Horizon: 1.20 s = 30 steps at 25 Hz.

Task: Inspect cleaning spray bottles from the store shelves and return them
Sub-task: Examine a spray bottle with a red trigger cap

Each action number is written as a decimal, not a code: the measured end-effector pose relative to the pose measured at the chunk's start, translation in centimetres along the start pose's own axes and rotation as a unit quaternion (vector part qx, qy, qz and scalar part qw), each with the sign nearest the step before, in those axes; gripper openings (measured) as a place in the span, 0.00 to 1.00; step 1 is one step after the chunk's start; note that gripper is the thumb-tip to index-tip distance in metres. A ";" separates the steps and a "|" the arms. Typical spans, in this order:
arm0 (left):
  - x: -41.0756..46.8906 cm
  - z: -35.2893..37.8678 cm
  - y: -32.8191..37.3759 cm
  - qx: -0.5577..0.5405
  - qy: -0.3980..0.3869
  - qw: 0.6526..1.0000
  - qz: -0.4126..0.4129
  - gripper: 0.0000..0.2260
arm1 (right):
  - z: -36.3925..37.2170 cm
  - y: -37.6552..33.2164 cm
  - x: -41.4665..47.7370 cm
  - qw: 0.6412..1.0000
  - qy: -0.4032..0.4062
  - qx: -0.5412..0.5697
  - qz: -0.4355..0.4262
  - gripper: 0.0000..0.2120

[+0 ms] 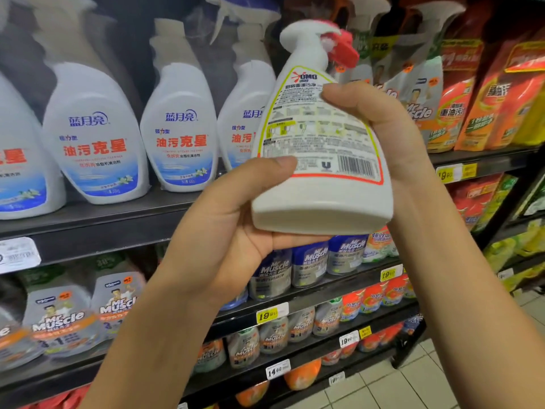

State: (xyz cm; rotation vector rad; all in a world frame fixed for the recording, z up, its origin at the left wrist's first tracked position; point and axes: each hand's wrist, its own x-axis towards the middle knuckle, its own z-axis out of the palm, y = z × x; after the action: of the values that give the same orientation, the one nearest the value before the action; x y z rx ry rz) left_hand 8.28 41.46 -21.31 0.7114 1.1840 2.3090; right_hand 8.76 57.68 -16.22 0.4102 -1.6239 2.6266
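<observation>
Your left hand [236, 228] cups the spray bottle [321, 160] base; your right hand [380, 125] grips its side. Keep the back label facing you, steady, while reading.

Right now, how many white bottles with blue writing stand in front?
4 bottles: one at the left edge, two beside it, one partly behind the held bottle. More may hide behind.

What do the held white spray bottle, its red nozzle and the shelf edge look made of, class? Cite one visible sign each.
OMO spray bottle: opaque white plastic, smooth, softly sheened moulded base.
Red nozzle: likely hard plastic, solid colour, though blurred.
Shelf edge: probably painted metal, thin, dark, matte.
</observation>
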 end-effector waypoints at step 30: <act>1.0 -2.1 -2.2 0.015 -0.108 0.993 0.037 0.23 | -0.2 2.5 -3.3 0.964 0.026 -0.218 -0.148 0.31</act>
State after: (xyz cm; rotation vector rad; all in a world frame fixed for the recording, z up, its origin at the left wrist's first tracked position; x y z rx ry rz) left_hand 6.58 41.93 -23.96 1.0035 1.1119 2.2108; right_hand 11.51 57.13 -19.28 0.5063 -1.8846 1.9802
